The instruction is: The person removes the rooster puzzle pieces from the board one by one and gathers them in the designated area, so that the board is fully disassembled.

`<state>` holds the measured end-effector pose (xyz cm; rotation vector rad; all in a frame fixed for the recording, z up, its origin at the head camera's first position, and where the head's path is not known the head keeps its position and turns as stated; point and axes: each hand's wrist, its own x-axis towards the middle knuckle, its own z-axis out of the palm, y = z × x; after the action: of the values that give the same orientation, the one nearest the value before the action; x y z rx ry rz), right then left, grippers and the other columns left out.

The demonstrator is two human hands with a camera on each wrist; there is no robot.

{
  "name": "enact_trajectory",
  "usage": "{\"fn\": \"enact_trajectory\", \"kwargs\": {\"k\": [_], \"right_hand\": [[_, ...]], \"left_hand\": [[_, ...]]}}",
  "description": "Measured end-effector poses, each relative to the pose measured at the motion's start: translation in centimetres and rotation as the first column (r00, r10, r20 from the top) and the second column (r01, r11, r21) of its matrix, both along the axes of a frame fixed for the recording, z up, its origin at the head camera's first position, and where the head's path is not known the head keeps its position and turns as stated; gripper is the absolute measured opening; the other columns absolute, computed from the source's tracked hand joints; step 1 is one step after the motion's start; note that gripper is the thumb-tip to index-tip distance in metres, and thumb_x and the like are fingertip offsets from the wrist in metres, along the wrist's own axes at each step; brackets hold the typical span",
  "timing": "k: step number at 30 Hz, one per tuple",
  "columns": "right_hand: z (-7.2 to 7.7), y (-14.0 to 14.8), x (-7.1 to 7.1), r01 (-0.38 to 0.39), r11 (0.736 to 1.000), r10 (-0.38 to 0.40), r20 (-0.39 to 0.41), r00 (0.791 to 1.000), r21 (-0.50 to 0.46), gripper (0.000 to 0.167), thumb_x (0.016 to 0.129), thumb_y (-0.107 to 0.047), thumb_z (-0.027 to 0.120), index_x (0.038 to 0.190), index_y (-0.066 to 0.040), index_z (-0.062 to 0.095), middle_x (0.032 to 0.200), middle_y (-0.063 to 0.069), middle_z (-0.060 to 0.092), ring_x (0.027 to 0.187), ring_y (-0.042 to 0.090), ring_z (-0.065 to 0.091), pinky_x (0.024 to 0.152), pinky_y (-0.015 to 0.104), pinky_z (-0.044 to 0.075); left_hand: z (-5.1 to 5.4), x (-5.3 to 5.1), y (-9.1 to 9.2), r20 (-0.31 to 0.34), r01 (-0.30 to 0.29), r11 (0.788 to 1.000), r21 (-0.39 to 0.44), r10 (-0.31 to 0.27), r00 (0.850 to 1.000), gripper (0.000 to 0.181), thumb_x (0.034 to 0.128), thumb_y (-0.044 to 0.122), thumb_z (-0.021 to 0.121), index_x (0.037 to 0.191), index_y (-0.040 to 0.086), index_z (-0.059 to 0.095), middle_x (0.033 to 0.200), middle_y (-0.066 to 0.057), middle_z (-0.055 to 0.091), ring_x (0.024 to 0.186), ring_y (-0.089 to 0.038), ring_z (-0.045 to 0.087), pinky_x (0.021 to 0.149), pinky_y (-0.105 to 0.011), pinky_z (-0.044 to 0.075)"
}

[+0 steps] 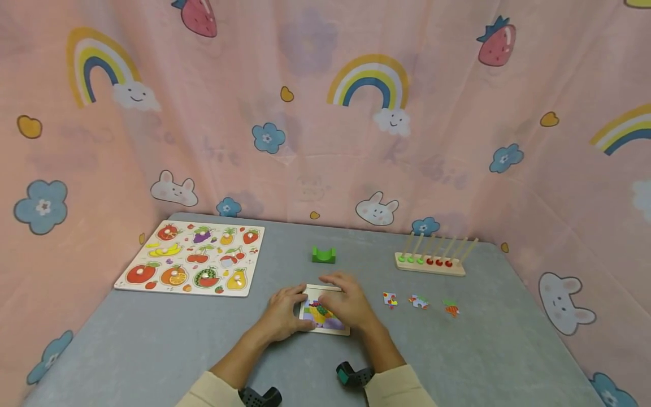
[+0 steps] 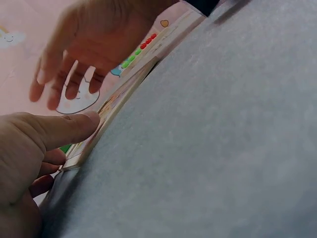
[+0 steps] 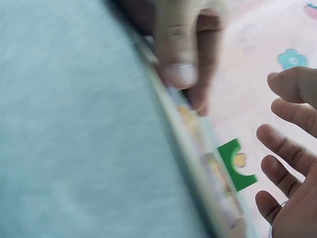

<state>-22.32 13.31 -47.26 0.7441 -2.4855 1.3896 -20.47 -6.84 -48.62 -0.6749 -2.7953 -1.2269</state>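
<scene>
A small wooden-framed jigsaw puzzle [image 1: 325, 323] with a colourful picture lies on the grey table. At its left side my left hand [image 1: 281, 314] grips the frame, the thumb [image 2: 74, 130] on the near edge and the other fingers round the far side. Over the puzzle's right part is my right hand [image 1: 351, 299], partly covering the picture. Its fingers [image 3: 280, 141] are spread and relaxed, with nothing held, and they are apart from the frame in the left wrist view. Loose jigsaw pieces [image 1: 390, 299] lie to the right of the puzzle.
A fruit peg board [image 1: 185, 265] lies at the left. Behind the puzzle stands a green notched block [image 1: 324, 255]. A wooden peg rack [image 1: 429, 265] with green and red beads stands at the back right. A pink patterned curtain [image 1: 315, 169] hangs behind the table.
</scene>
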Motion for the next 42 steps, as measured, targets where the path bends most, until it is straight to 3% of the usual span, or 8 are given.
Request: {"fn": "enact_trajectory", "kwargs": {"k": [6,12,21,28,42], "right_hand": [[-1.1,-0.4,-0.2,-0.020,0.999,0.022,-0.051,0.998,0.036,0.035,0.078,-0.008,0.071,0.113,0.000,0.069,0.108,0.004,0.064,0.103,0.026,0.051,0.086,0.049,0.040],[-1.4,-0.8,-0.1,-0.030,0.992,0.037,-0.054,0.998,0.119,0.034,0.080,-0.011,0.072,0.113,-0.002,0.070,0.108,0.006,0.063,0.103,0.026,0.049,0.088,0.049,0.038],[-1.6,-1.1,0.1,-0.002,0.957,0.025,-0.076,0.997,0.290,0.032,0.076,-0.020,0.069,0.105,-0.006,0.073,0.105,0.005,0.054,0.096,0.024,0.044,0.082,0.047,0.035],[-1.6,-1.2,0.1,0.011,0.957,0.011,-0.074,0.997,0.291,0.021,0.073,-0.017,0.071,0.093,-0.012,0.075,0.103,0.001,0.051,0.093,0.021,0.042,0.081,0.044,0.035],[-1.6,-1.3,0.3,0.025,0.955,-0.006,-0.067,0.998,0.294,0.022,0.078,0.001,0.063,0.092,-0.012,0.072,0.097,0.000,0.052,0.091,0.021,0.044,0.082,0.045,0.034]], "left_hand": [[-0.6,0.1,0.4,-0.074,-0.036,0.999,-0.007,0.036,0.997,0.062,0.0708,0.027,0.086,0.117,-0.008,0.064,0.135,-0.019,0.053,0.123,-0.038,0.045,0.101,-0.059,0.025],[-0.6,0.2,0.6,-0.073,-0.073,0.997,-0.004,0.073,0.995,0.061,0.0698,0.026,0.087,0.116,-0.007,0.064,0.134,-0.018,0.054,0.123,-0.037,0.045,0.101,-0.058,0.025],[-0.6,0.3,0.5,-0.105,-0.071,0.997,-0.009,0.069,0.992,0.059,0.0691,0.025,0.086,0.114,-0.007,0.065,0.132,-0.018,0.055,0.122,-0.037,0.046,0.099,-0.058,0.027],[-0.6,0.2,0.6,-0.133,-0.070,0.998,-0.004,0.069,0.989,0.057,0.0678,0.024,0.086,0.112,-0.007,0.066,0.131,-0.018,0.056,0.121,-0.036,0.048,0.098,-0.058,0.029],[-0.8,0.2,0.6,-0.114,-0.077,0.997,-0.017,0.074,0.991,0.060,0.0685,0.026,0.087,0.114,-0.006,0.065,0.132,-0.017,0.056,0.122,-0.035,0.046,0.100,-0.058,0.027]]}}
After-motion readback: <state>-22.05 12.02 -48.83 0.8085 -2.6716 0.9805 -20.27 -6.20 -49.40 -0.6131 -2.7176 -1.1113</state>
